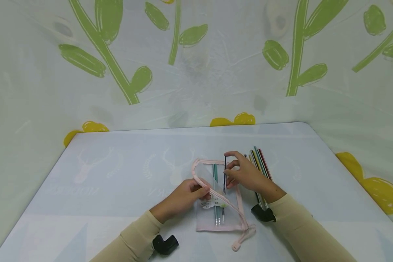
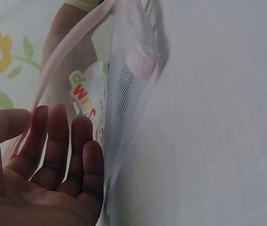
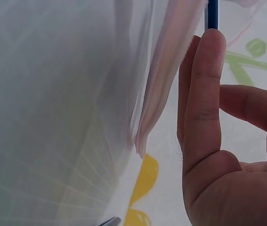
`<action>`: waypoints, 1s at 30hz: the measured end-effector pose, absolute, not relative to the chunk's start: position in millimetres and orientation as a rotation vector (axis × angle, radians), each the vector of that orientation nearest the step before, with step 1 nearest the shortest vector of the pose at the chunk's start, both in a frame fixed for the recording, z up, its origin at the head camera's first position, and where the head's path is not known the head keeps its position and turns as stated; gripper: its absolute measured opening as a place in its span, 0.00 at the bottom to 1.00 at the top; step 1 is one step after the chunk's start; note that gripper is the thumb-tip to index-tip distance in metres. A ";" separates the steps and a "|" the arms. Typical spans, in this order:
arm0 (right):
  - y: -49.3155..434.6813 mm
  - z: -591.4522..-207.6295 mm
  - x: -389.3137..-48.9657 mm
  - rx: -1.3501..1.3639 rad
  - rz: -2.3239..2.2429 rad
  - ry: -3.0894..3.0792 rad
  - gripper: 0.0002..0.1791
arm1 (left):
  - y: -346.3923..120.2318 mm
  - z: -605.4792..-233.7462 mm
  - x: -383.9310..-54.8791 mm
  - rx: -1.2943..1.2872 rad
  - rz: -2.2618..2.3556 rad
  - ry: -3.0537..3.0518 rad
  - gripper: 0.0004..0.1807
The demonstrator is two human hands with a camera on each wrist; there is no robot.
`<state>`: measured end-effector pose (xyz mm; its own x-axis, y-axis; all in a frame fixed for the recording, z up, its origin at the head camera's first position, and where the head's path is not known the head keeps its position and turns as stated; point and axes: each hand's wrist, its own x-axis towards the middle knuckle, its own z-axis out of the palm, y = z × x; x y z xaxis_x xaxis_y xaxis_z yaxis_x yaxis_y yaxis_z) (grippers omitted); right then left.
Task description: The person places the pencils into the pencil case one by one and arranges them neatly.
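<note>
My left hand [image 1: 187, 193] pinches the pink-trimmed edge of a see-through mesh zip pouch [image 1: 203, 222] between thumb and forefinger, lifting the edge so the mouth gapes. In the left wrist view the other fingers [image 2: 58, 141] spread loosely behind the trim, beside a printed label [image 2: 87, 92]. My right hand [image 1: 245, 174] holds a dark pencil [image 1: 225, 163] upright over the mouth, a finger on its top end; its lower part is inside the pouch. Teal pencils [image 1: 215, 173] lie inside next to it. In the right wrist view a blue stretch of pencil [image 3: 212, 15] shows above a fingertip.
Several more pencils [image 1: 261, 160] lie in a bundle beside the right hand, partly hidden by its wrist. A pink zip pull [image 1: 237, 245] hangs off the pouch's near right corner. The pale tabletop [image 1: 118, 203] meets leaf-printed curtains [image 1: 216, 83] behind.
</note>
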<state>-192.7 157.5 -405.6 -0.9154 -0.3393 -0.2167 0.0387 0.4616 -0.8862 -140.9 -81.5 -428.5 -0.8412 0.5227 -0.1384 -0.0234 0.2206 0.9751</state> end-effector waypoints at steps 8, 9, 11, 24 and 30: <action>158.0 -407.3 -193.3 -0.270 -1.446 2.327 0.36 | -82.7 -429.4 -141.9 0.464 1.642 2.069 0.17; 158.1 -407.4 -193.4 -0.276 -1.451 2.320 0.37 | -82.8 -429.9 -142.1 0.465 1.640 2.070 0.17; 158.7 -407.6 -193.8 -0.288 -1.461 2.306 0.38 | -82.9 -430.5 -142.5 0.468 1.637 2.072 0.17; 160.7 -411.1 -194.7 -0.297 -1.417 2.294 0.38 | -83.4 -432.7 -143.0 0.462 1.604 2.094 0.16; 160.5 -412.1 -195.4 -0.306 -1.372 2.314 0.37 | -83.8 -432.3 -143.9 0.465 1.600 2.091 0.17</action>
<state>-195.4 160.5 -412.1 -0.8831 -0.3972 -0.2499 0.0286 0.4860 -0.8735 -143.9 -83.8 -432.3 -0.8354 0.5271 -0.1559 -0.0125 0.2653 0.9641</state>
